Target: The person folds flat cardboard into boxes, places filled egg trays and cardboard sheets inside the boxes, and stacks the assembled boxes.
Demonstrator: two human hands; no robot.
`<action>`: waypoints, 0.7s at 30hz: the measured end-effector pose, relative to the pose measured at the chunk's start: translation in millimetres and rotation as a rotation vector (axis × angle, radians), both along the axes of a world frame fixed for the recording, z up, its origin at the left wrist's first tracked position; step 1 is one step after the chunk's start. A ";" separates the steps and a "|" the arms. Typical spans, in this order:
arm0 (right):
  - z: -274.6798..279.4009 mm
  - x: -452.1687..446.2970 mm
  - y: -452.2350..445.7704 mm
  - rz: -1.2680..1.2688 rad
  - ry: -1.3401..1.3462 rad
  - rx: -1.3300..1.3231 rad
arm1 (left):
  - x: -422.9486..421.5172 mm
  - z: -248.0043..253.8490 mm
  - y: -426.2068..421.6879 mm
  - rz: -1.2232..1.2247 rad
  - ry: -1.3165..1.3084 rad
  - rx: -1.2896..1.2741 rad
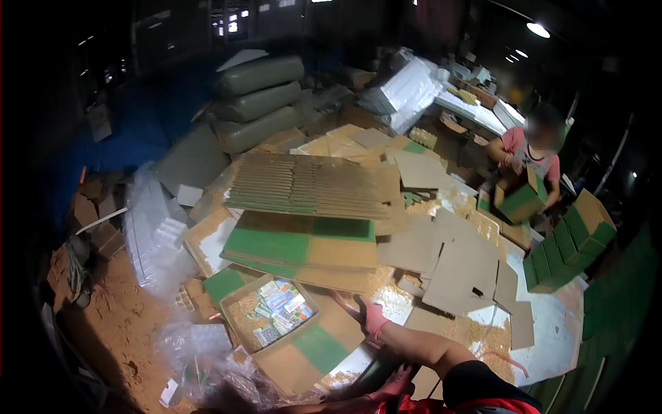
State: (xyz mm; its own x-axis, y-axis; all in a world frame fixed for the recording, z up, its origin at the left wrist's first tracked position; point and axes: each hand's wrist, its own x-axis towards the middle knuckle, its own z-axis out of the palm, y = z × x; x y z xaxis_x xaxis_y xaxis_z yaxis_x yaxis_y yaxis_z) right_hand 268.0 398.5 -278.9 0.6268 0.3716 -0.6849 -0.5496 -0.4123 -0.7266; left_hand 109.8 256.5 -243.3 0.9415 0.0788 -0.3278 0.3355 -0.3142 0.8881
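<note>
A dark sleeve point(476, 383) lies nearest, its right hand point(374, 321) apart from the left hand point(396, 385); I cannot tell whether either grips anything. Left of them, flattened cartons point(303, 185) and plastic wrap point(207, 362) crowd an open carton point(286, 338) of small packets point(281, 302).

Right arm point(424, 345) stretches out, right hand point(374, 321) foremost; left hand point(396, 386) lower, its grip unclear.

Packets point(281, 302) in box point(284, 363), cardboard stack point(296, 243) behind
</note>
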 end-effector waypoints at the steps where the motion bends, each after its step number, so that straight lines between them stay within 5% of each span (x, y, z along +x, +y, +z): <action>1: 16.4 -5.1 -2.6 -0.122 0.078 0.024 | -1.7 1.6 -0.3 -0.006 0.032 -0.006; 2: -30.0 12.6 -1.6 -0.121 -0.017 -0.017 | -0.8 2.8 -0.4 -0.012 0.060 -0.002; 6: 0.8 35.8 -37.0 0.005 -0.386 0.080 | -4.3 8.3 3.7 0.003 -0.032 0.089; 7: 51.8 36.2 -44.0 -0.148 -0.120 0.068 | -3.5 16.3 7.3 -0.003 -0.016 0.059; 10: 106.0 64.7 -106.6 -0.101 -0.114 0.229 | -2.9 18.9 7.9 0.009 -0.018 0.028; 13: 127.4 89.5 -184.5 -0.005 -0.159 0.324 | -7.7 23.2 3.5 0.091 -0.076 0.014; 19: 279.6 52.6 -368.9 0.228 -0.421 0.326 | -5.2 48.1 -1.3 0.030 -0.095 0.101; 20: 304.4 37.7 -397.1 0.251 -0.406 0.288 | 3.9 22.0 -1.1 0.159 -0.109 -0.146; 21: 312.3 30.6 -424.5 0.344 -0.469 0.269 | 4.2 19.4 3.8 0.002 -0.239 0.008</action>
State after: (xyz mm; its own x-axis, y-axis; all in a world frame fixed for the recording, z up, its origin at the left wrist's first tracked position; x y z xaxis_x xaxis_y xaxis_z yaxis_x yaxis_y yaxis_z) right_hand 298.6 -26.0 33.4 0.6511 0.7258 -0.2220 -0.0170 -0.2785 -0.9603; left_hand 114.0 260.3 -224.0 0.9920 0.0824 -0.0954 0.1170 -0.3210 0.9398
